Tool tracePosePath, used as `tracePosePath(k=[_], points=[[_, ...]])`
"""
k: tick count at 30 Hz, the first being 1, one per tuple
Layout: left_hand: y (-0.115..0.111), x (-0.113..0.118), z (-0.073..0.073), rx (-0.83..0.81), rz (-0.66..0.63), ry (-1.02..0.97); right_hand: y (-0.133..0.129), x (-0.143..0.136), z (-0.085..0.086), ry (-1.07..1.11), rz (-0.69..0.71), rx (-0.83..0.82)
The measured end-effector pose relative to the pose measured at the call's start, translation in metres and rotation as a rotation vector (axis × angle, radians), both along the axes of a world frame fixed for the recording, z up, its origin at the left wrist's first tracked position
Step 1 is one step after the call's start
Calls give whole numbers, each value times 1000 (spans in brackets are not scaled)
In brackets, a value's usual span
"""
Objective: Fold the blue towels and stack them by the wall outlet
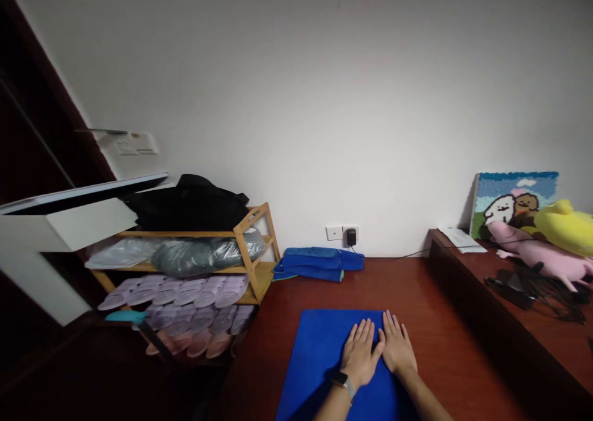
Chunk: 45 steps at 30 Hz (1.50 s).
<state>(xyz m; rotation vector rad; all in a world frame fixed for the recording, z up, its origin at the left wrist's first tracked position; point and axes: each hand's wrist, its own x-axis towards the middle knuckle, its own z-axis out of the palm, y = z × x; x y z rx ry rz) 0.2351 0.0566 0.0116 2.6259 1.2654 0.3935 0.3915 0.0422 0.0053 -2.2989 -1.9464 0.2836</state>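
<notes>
A blue cloth lies spread out on the reddish-brown wooden tabletop, its near end running out of view. My left hand, with a watch at the wrist, rests flat on the cloth, palm down and fingers stretched. Beside it my right hand also lies flat, at the cloth's right edge, fingers extended. The two thumbs are close together. Neither hand grips anything. Farther back, near the wall, sits a pile of folded blue cloths.
A wooden rack with slippers, plastic-wrapped bundles and a black bag stands left. A raised wooden ledge on the right bears a pink plush toy, a yellow plush, cables and a picture. An adapter is plugged in.
</notes>
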Motion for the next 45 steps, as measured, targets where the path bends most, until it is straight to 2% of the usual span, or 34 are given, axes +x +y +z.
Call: tracePosePath(k=[2,6,8,10,12,17,21,23,27,29,31,32,34,39,41,43,45], points=[[10,-31,3,-5,71,35,0,-1,2,16,-37,0],[41,-112,15,-29,291,149,1,-4,6,34,-59,-3],[53,-145,17,-32,379,181,1,-4,6,39,-64,-1],[59,-167,15,-28,433,195,1,-4,5,39,-66,2],[61,-176,12,-22,452,194,0,-4,4,35,-65,5],[59,-179,10,-18,463,201,0,-5,7,18,-63,5],[55,-165,20,112,454,163,0,-5,10,43,-60,1],[47,-141,23,160,376,121,0,-5,11,59,-62,7],[21,-63,17,134,75,52,0,-4,9,61,-62,17],[10,-31,9,96,3,31,0,-4,7,55,-54,20],[5,-16,4,62,-6,30,0,-3,6,46,-47,20],[4,-17,2,52,2,36,0,-3,6,42,-45,18],[6,-34,2,41,39,60,1,-3,8,42,-47,13],[4,-119,4,3,258,132,-1,-4,9,45,-58,12],[-2,-144,0,18,313,134,-1,-4,8,46,-59,15],[-9,-157,-5,51,340,128,-1,-3,6,40,-62,17],[-13,-158,-7,68,354,126,0,-4,7,26,-67,16]])
